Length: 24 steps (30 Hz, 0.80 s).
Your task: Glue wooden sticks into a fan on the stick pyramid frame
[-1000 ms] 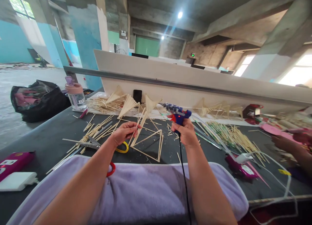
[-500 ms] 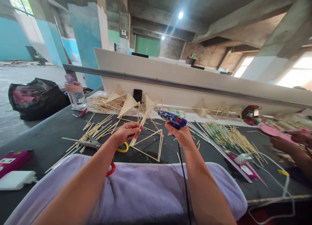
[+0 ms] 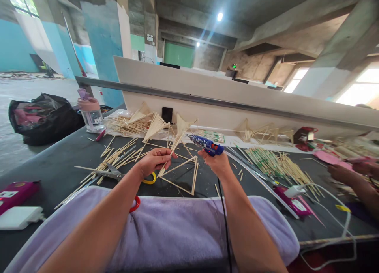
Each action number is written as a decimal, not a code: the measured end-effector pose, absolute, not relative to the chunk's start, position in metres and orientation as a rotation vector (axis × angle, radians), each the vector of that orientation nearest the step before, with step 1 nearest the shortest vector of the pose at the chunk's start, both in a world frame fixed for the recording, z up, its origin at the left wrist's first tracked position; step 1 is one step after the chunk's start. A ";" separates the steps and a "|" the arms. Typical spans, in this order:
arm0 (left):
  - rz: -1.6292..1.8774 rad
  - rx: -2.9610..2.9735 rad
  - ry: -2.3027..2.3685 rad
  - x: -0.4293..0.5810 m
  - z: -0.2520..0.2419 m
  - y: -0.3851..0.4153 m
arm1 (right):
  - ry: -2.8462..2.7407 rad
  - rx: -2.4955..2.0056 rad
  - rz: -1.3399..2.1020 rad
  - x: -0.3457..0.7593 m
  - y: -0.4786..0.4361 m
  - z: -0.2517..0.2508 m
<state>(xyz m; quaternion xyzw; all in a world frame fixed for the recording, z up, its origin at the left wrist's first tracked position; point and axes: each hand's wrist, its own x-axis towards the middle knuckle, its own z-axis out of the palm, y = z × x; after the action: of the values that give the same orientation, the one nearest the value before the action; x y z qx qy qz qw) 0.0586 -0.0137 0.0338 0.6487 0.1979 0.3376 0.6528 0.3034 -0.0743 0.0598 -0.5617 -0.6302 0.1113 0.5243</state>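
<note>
My left hand (image 3: 156,161) pinches a model of thin wooden sticks (image 3: 181,133). Its upper part fans out like a twisted sheet, and a triangular stick frame (image 3: 194,182) spreads below it over the black table. In my right hand (image 3: 217,163) is a blue hot glue gun (image 3: 207,144), its nozzle pointing left, close to the fanned sticks. The gun's black cord (image 3: 224,225) runs down past my right forearm. Scissors (image 3: 114,173) with one yellow and one red handle lie beside my left hand, partly hidden under that forearm.
Loose sticks (image 3: 118,160) lie to the left, more stick bundles (image 3: 263,162) to the right. Finished-looking fans (image 3: 155,127) and a phone (image 3: 167,115) lean by the white divider. A bottle (image 3: 90,113), lilac towel (image 3: 177,225) and power strip (image 3: 293,202) are near. Another person's hands (image 3: 343,172) work at right.
My right hand has drawn the glue gun slightly left and down, its nozzle still near the sticks. My left hand keeps its pinch, almost unmoved. The view has shifted slightly.
</note>
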 end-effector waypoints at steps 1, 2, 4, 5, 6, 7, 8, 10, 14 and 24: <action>0.761 1.470 0.451 0.059 0.034 -0.014 | -1.512 -1.351 0.264 0.303 -0.074 0.059; 0.755 1.468 0.455 0.059 0.033 -0.013 | -1.513 -1.355 0.263 0.304 -0.074 0.059; 0.744 1.467 0.466 0.059 0.033 -0.013 | -1.512 -1.357 0.257 0.304 -0.073 0.057; 0.742 1.468 0.470 0.059 0.033 -0.013 | -1.510 -1.359 0.248 0.305 -0.072 0.056; 0.741 1.468 0.474 0.058 0.033 -0.013 | -1.513 -1.363 0.241 0.305 -0.072 0.056; 0.741 1.468 0.476 0.058 0.033 -0.013 | -1.519 -1.369 0.234 0.306 -0.072 0.056; 0.740 1.468 0.476 0.058 0.033 -0.014 | -1.525 -1.378 0.230 0.306 -0.071 0.056; 0.736 1.470 0.474 0.058 0.033 -0.014 | -1.528 -1.391 0.229 0.306 -0.072 0.056; 0.734 1.477 0.473 0.058 0.033 -0.014 | -1.523 -1.377 0.238 0.304 -0.073 0.059; 0.733 1.453 0.487 0.058 0.033 -0.014 | -1.563 -1.371 0.169 0.305 -0.072 0.059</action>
<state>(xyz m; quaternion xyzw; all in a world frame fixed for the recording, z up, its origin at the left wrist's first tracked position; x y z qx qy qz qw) 0.0583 -0.0140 0.0327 0.6422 0.2152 0.3238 0.6606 0.3047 -0.0721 0.0595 -0.5677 -0.6473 0.0701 0.5038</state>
